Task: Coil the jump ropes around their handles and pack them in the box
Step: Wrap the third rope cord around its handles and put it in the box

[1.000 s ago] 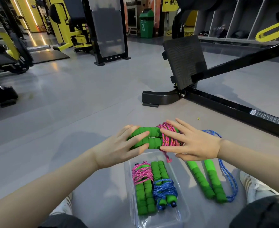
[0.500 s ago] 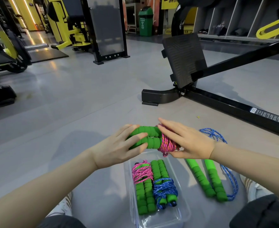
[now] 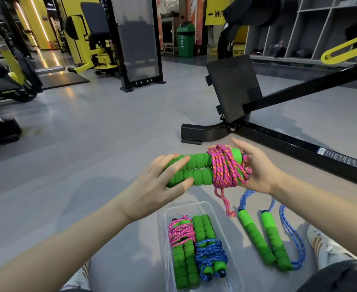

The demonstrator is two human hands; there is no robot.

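Bundle in hand: two green foam handles (image 3: 191,169) side by side, bound at one end by a coil of pink-and-orange braided rope (image 3: 226,167). Long axis runs crosswise, from the left fingers to the right palm.

Left hand (image 3: 162,182): fingers curled over the bare foam end, thumb beneath, gripping it. Right hand (image 3: 257,171): fingers straight and spread, palm set against the roped end. We cannot tell whether it catches a strand.

A loose rope tail (image 3: 226,204) hangs from the coil, below the right fingers, unsecured. We judge the wrap nearly done; the tail wants tucking first, and the right hand is nearer to it.

The clear plastic box (image 3: 235,272) sits below both sets of fingers, towards the body, its long axis running away from us. It holds a pink-wrapped bundle (image 3: 181,230) and a blue-wrapped bundle (image 3: 210,253), both lengthwise. So the held bundle lies across the box's axis; we expect a quarter turn before lowering.

Beside the box, below the right fingers, a blue rope with green foam handles (image 3: 268,239) lies uncoiled on the floor.
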